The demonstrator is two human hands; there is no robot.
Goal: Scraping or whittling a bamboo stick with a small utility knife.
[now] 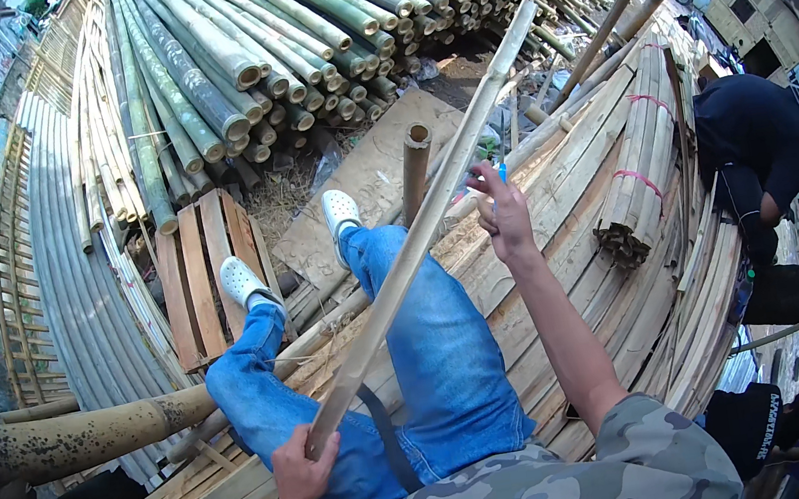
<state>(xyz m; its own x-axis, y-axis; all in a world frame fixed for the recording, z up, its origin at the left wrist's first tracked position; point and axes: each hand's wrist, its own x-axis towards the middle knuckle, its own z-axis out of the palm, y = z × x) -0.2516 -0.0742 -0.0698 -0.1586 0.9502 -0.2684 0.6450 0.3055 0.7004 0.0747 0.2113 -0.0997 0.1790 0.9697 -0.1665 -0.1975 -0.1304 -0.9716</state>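
A long split bamboo strip (399,285) runs slantwise across my lap, from its near end at the lower left up to its far end at the upper right. My left hand (302,467) is closed round the near end. To the right of the strip, my right hand (502,208) is raised, its fingers bent round a slim tool with a blue handle (503,173). A thin, narrow part seems to rise from that handle, but its kind is hard to make out. Most of the handle is hidden by the fingers.
I sit on a heap of split bamboo strips (564,273). Round green poles (225,71) are stacked ahead. A thick pole (101,435) lies at left, and an upright pole (416,167) stands beyond my knees. Tied strips (637,178) and a bent-over person (759,142) are at right.
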